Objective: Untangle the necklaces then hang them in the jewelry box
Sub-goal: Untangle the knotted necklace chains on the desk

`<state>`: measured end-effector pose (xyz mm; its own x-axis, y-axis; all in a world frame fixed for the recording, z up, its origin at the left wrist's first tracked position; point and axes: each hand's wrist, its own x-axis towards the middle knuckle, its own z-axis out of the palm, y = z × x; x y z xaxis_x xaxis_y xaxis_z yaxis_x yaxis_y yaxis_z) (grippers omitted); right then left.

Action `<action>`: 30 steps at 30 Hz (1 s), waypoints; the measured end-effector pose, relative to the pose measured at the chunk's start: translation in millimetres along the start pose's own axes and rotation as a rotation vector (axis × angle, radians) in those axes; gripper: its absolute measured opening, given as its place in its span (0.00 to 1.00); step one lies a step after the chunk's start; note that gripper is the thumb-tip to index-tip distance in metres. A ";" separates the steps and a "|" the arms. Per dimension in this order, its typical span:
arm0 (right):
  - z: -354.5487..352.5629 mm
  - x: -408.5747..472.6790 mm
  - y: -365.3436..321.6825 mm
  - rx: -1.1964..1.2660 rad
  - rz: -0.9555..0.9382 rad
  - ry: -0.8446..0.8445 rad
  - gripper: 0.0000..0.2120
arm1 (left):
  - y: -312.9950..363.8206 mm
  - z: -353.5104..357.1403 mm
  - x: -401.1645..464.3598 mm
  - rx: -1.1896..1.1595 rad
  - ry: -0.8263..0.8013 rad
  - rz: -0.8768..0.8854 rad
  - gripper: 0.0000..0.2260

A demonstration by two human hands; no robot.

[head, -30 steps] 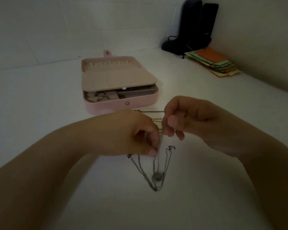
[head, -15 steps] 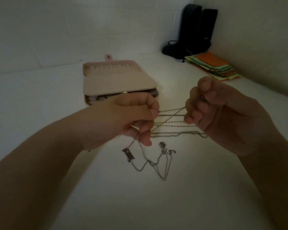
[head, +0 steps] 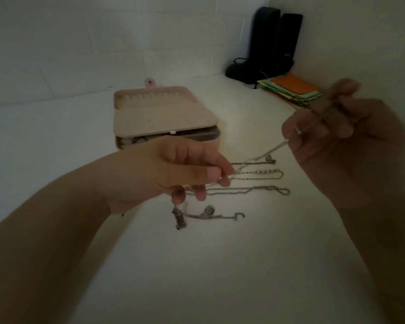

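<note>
While the left hand [head: 173, 169] sits low near the middle of the white desk [head: 197, 265], its fingers [head: 220, 170] are curled and pinched on the gathered ends of the necklaces [head: 248, 181], which fan out from it toward 3 o'clock. One silver chain [head: 262, 155] rises taut from that pinch toward 1 o'clock into the raised right hand [head: 344, 141], whose fingers [head: 297, 127] are curled around it. Three more strands lie flat on the desk between the hands: a dark silver one with a small clasp, a gold chain [head: 264, 174] just below it, and a longer silver chain [head: 250, 190] ending in an oval clasp. They run roughly side by side; whether they touch cannot be told. At 6 o'clock of the left hand, a dark pendant [head: 179, 218] and short chain ends rest on the desk, close under the fingertips.

At 12 o'clock of the left hand stands the pink jewelry box [head: 164, 115], lid thrown back, a row of hooks showing along its far inside edge and a flap lying over the tray. Its front edge is partly hidden by the knuckles.

Bare desk spreads wide at 6 o'clock, toward the near edge, and at 9 o'clock. At 1 o'clock, in the corner where the walls meet, a stack of coloured papers [head: 292, 90] lies before two black speakers [head: 271, 40].
</note>
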<state>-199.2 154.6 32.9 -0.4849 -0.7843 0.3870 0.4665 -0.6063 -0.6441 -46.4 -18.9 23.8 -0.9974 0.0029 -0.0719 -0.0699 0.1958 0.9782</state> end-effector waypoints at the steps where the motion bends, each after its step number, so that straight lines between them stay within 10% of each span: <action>1: -0.5 -0.4 -2.0 0.074 -0.026 0.035 0.06 | 0.6 -0.3 -0.1 0.004 -0.020 -0.010 0.08; 8: -2.5 -1.4 -12.7 -0.032 -0.073 0.287 0.06 | 1.2 -1.3 -2.3 0.026 -0.094 -0.050 0.08; 14: -2.2 -1.6 -4.2 -0.888 0.056 0.499 0.16 | 4.2 -5.1 -6.3 -0.078 -0.053 -0.022 0.06; 18: 13.7 -6.2 12.4 -1.438 0.142 0.277 0.12 | 4.6 -5.6 -3.4 -0.347 -0.003 0.003 0.12; 30: 20.1 -12.5 27.5 -1.383 0.118 -0.224 0.09 | -6.2 7.4 5.6 -0.491 0.056 -0.070 0.24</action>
<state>-165.3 145.1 23.6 -0.3068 -0.9042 0.2972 -0.6629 -0.0210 -0.7484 -51.4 -12.9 15.9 -0.9885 -0.0495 -0.1431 -0.1227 -0.2913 0.9487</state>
